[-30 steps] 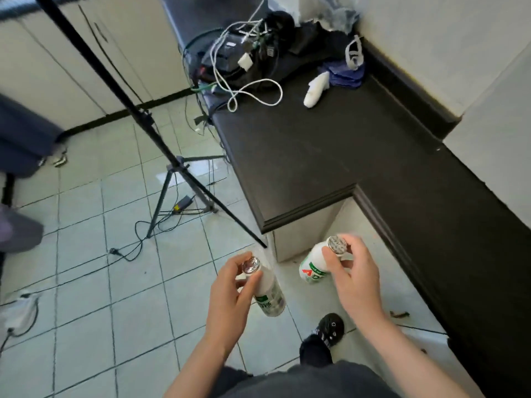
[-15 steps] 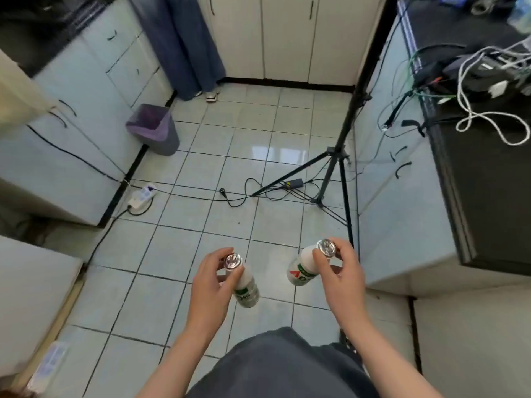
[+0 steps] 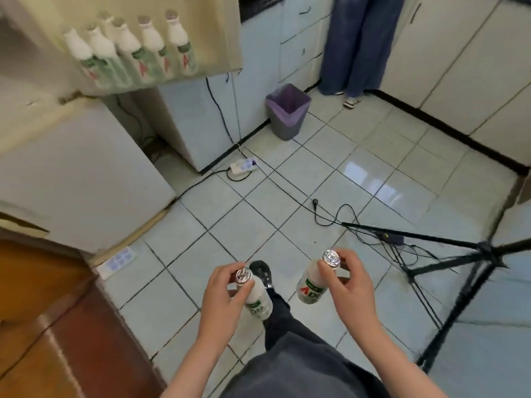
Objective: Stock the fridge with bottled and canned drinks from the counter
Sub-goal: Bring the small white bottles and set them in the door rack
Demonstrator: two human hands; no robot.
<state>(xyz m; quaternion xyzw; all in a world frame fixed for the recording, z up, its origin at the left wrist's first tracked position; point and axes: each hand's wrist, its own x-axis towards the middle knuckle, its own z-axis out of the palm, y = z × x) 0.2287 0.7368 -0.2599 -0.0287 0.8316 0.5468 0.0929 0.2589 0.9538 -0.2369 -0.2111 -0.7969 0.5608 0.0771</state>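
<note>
The left hand (image 3: 219, 294) curls its fingers and thumb tight round the neck of the left bottle (image 3: 258, 301). The right hand (image 3: 355, 285) grips the right bottle (image 3: 311, 285) near its cap the same way. That makes two held bottles, one in each hand, a little apart, up over the floor tiles. Each is white with a shiny silver cap and a green and red label. Six more bottles (image 3: 150, 41) stand close together on the fridge door shelf (image 3: 201, 74), filling it from end to end. One bin (image 3: 288, 116) stands by the cupboards, and one tripod (image 3: 459, 254) stands at the right.
</note>
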